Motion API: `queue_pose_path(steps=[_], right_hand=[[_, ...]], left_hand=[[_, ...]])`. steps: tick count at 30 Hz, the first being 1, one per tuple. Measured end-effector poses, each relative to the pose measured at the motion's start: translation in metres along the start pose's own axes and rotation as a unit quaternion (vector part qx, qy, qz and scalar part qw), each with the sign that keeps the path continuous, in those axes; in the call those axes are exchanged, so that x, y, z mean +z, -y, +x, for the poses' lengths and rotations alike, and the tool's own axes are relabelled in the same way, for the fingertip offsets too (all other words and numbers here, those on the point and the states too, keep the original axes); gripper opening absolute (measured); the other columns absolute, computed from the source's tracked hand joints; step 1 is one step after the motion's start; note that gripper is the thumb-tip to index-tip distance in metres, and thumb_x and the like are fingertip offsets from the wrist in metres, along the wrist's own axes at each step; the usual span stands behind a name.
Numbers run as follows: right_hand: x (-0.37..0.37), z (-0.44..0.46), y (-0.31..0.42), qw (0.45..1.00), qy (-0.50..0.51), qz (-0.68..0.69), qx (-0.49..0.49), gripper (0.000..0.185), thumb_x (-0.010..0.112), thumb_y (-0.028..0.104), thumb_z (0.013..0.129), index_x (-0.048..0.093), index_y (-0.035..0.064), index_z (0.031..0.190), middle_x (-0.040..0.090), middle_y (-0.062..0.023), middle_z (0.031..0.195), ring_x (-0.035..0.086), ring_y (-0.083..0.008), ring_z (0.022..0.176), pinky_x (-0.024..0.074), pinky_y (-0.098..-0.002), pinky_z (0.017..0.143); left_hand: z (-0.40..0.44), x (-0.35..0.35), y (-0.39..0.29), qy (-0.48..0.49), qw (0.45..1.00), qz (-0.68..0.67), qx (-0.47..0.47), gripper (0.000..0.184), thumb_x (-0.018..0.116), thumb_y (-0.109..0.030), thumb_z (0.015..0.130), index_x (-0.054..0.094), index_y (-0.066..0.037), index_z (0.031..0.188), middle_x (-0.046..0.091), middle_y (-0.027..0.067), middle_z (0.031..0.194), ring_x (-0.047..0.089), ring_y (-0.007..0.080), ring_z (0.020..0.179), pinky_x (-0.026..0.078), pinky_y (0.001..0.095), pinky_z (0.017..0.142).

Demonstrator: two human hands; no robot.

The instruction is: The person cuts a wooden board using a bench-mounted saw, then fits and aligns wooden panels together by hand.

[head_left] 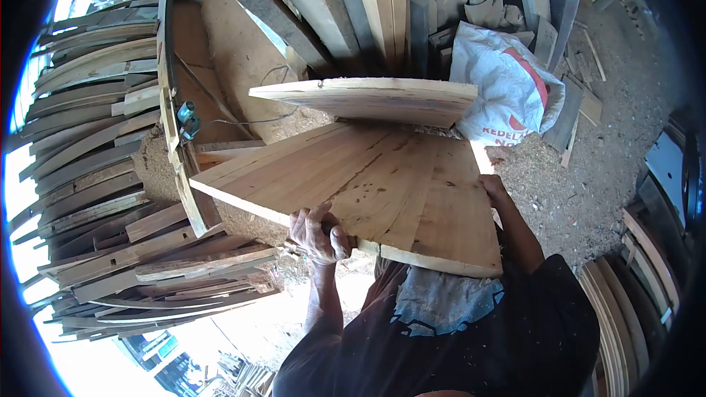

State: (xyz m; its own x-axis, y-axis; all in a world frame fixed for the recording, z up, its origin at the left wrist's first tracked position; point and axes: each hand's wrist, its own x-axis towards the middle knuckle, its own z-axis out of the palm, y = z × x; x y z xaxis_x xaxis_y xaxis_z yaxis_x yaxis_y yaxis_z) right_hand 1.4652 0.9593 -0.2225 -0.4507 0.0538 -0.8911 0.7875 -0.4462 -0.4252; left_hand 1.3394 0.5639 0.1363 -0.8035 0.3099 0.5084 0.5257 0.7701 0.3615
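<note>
The single head-worn view faces forward and steeply down at the panel (368, 187) from close above. Its wide, round-edged field takes in the shirt (529, 331) on the panel's near side, planks (382, 7) beyond its far side, stacked boards (88, 132) to its left and ground (559, 191) to its right.
</note>
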Motion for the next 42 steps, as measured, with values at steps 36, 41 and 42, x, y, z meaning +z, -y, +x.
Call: queue_pose_path(steps=[36,41,42], right_hand=[[0.094,-0.165,0.249,0.723,-0.175,-0.036,-0.667,0.045,0.05,0.043,0.106,0.067,0.0018,0.114,0.068,-0.0042,0.109,0.06,-0.0138,0.101,0.0475,-0.0317,0.09],[0.096,-0.164,0.248,0.72,-0.185,-0.027,-0.668,0.048,0.051,0.046,0.105,0.067,0.0016,0.113,0.068,-0.004,0.108,0.06,-0.0133,0.101,0.0484,-0.0316,0.089],[0.099,-0.167,0.249,0.72,-0.185,-0.029,-0.668,0.048,0.051,0.046,0.105,0.067,0.0015,0.113,0.068,-0.004,0.108,0.06,-0.0132,0.101,0.0483,-0.0315,0.089]], left_hand=[[0.087,0.153,0.159,-0.073,0.979,-0.133,-0.136,0.076,0.037,-0.041,0.107,0.013,0.014,0.154,0.011,0.0411,0.159,0.011,0.0536,0.15,0.011,0.0545,0.123],[0.09,0.148,0.169,-0.016,0.963,-0.189,-0.19,0.08,0.032,-0.045,0.109,0.004,0.015,0.154,0.004,0.0418,0.159,0.004,0.0515,0.152,0.01,0.0515,0.124],[0.09,0.149,0.172,-0.009,0.961,-0.193,-0.199,0.081,0.032,-0.046,0.109,0.003,0.015,0.154,0.004,0.0417,0.159,0.004,0.0512,0.152,0.01,0.0516,0.124]])
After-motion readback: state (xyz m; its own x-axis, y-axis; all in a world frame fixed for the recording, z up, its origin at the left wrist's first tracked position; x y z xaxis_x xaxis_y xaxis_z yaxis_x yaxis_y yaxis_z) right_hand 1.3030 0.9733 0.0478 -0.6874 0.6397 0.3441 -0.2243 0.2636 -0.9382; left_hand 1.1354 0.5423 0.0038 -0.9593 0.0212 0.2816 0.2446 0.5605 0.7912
